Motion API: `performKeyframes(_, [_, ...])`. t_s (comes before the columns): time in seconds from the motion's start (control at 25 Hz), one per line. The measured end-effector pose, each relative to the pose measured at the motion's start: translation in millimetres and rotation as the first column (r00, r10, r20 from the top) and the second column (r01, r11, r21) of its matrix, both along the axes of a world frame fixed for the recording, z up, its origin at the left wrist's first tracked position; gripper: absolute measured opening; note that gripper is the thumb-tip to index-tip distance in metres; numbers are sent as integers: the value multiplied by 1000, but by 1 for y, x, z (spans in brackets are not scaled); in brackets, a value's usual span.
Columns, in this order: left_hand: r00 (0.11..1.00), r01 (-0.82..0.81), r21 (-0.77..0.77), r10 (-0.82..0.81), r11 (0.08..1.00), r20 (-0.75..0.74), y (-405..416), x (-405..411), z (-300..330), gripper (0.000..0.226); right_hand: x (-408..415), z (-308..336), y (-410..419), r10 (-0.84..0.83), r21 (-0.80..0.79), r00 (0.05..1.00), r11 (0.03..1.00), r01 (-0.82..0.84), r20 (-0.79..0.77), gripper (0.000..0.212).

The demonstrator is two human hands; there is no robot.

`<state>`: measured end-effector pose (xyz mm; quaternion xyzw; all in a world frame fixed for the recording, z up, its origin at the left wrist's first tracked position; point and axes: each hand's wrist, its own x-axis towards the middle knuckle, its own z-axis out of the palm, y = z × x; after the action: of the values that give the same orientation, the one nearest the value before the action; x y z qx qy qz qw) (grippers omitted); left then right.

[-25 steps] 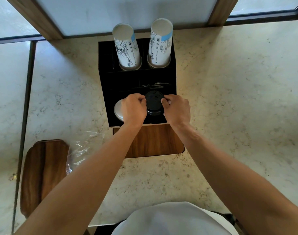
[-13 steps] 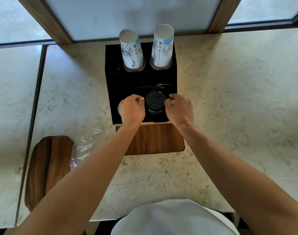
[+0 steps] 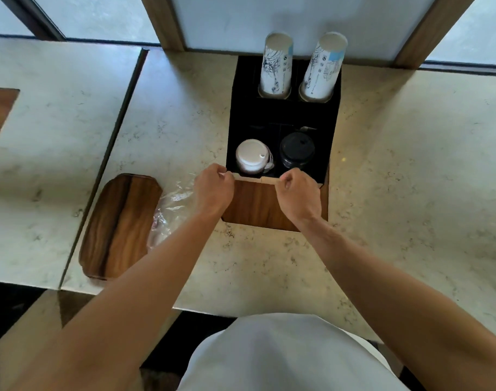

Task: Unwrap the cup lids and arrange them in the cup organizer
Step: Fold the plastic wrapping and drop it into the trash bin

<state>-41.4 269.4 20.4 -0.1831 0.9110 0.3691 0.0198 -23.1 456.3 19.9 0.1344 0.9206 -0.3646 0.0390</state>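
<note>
A wooden board point(image 3: 119, 225) lies at the left of the marble bench point(image 3: 410, 179), crumpled clear wrap point(image 3: 170, 204) beside it. The left hand point(image 3: 213, 187), fingers curled, touches the near left corner of the black cup organizer point(image 3: 332, 153); white lids point(image 3: 252, 156) and black lids point(image 3: 297, 150) sit in its near compartments, two paper cup stacks point(image 3: 276, 66) far behind. The right hand point(image 3: 297, 193), also curled and empty, hovers at the organizer's near edge.

Both hands point(image 3: 214, 185) point(image 3: 296, 190) curled at organizer point(image 3: 280, 114) front; white lids point(image 3: 251, 155) & black lids point(image 3: 297, 150) inside.
</note>
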Motion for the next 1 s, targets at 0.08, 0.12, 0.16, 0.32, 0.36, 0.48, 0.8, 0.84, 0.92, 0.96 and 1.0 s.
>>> performKeyframes(0.08, [998, -55, 5, 55, 998, 11, -22, 16, 0, 29, 6, -3, -20, 68, -18, 997, 998, -67, 41, 8])
performKeyframes(0.12, [996, -86, 3, 86, 996, 17, -34, 25, -1, 29, 9, -5, -30, 106, -28, 992, 994, -104, 64, 9])
performKeyframes(0.16, [993, -115, -15, 115, 993, 20, -47, 34, -1, 29, 11, -8, -41, 143, -35, 986, 989, -141, 90, 11])
performKeyframes(0.32, [979, -198, -126, 201, 972, 12, -92, 68, -2, 29, 20, -18, -83, 249, -112, 940, 967, -228, 232, 16])
performKeyframes(0.36, [971, -236, -138, 240, 962, 14, -102, 76, -3, 29, 23, -19, -94, 274, -138, 922, 960, -245, 272, 17])
performKeyframes(0.48, [919, -380, -103, 388, 919, 70, -128, 96, -8, 30, 29, -30, -121, 345, -215, 852, 936, -280, 393, 26])
performKeyframes(0.8, [891, -393, 38, 370, 919, 262, -143, 115, -31, 50, 31, -44, -166, 341, -495, 774, 868, -41, 533, 3])
performKeyframes(0.84, [896, -376, 41, 352, 926, 272, -143, 115, -34, 50, 30, -43, -169, 326, -451, 791, 890, -71, 519, 22])
performKeyframes(0.92, [907, -339, 42, 315, 940, 279, -144, 116, -39, 42, 26, -41, -171, 261, -373, 835, 925, -73, 485, 52])
performKeyframes(0.96, [913, -329, 59, 301, 943, 277, -144, 116, -41, 37, 24, -42, -171, 236, -361, 849, 931, -58, 473, 57])
performKeyframes(1.0, [916, -328, 101, 290, 939, 276, -146, 116, -42, 30, 22, -42, -171, 227, -383, 851, 923, -34, 474, 57])
